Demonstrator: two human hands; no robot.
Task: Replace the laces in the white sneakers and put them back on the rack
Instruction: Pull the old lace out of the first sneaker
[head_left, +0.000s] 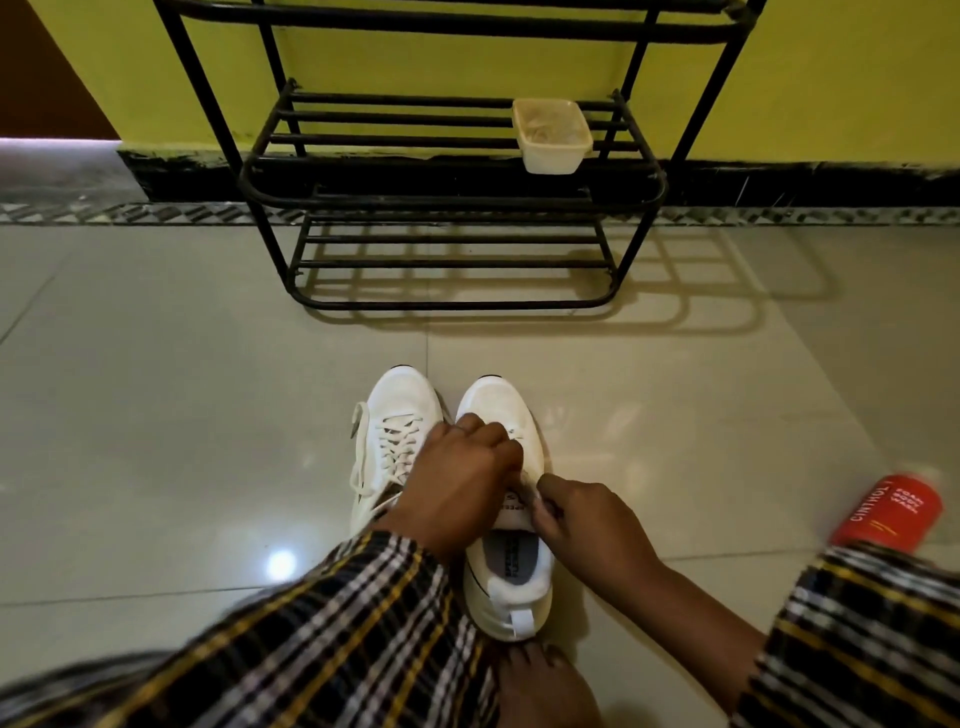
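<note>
Two white sneakers stand side by side on the tiled floor, toes pointing at the black metal shoe rack. The left sneaker is laced with white laces that trail loose down its side. My left hand lies curled over the lace area of the right sneaker, fingers pinching at the lace. My right hand pinches the white lace beside the tongue. Most of the right sneaker's lacing is hidden under my hands.
A cream plastic tub sits on the rack's middle shelf at the right. A red bottle lies on the floor at the right. My bare foot is just behind the right sneaker's heel. A yellow wall backs the rack.
</note>
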